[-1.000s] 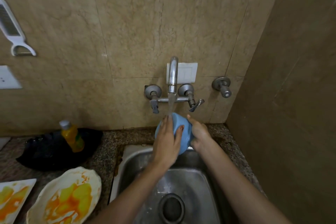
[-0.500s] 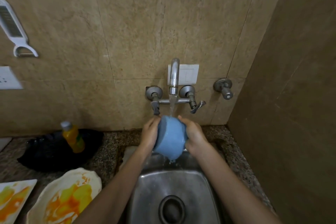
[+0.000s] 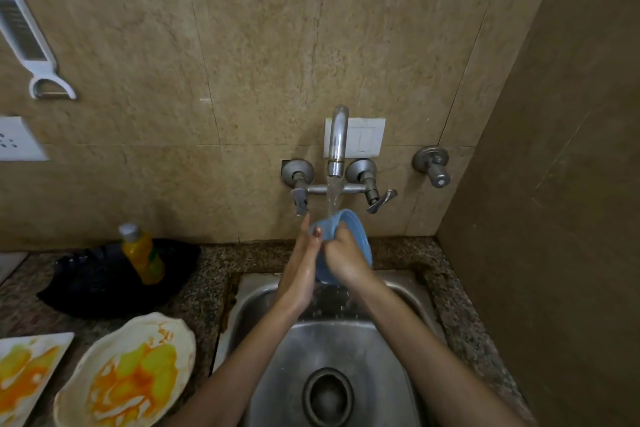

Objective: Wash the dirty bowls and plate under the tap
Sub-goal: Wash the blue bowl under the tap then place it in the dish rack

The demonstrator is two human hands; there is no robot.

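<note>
So on the worktop (image 3: 207, 274) at far left there's a square plate (image 3: 24, 371) smeared orange-yellow, and next to it a wavy white bowl (image 3: 128, 374) with the same gunk, both not yet washed by the look of it. Behind them a soap bottle (image 3: 142, 253) stands on a black tray (image 3: 104, 291). Over the sink (image 3: 346, 340), the left hand (image 3: 301, 274) is flat, fingers straight, pressed against the side of the blue bowl (image 3: 349, 236), more of a rub than a grip. The bowl is tipped on edge right under the tap (image 3: 337, 139), with water hitting its top rim. The right hand (image 3: 346, 262) has the actual grip, fingers curled shut over the near rim. To do this bit well, I'd say keep the right hand clamped since wet plastic is slippery, and turn the bowl a little at a time so the stream reaches the whole inside while the left palm scrubs. Keep it low and over the sink so splash doesn't hit the switch plate (image 3: 367, 137) behind the tap. No soap visible on the bowl as far as I can tell, so a squirt from that bottle might be worth it for the greasy ones.
</note>
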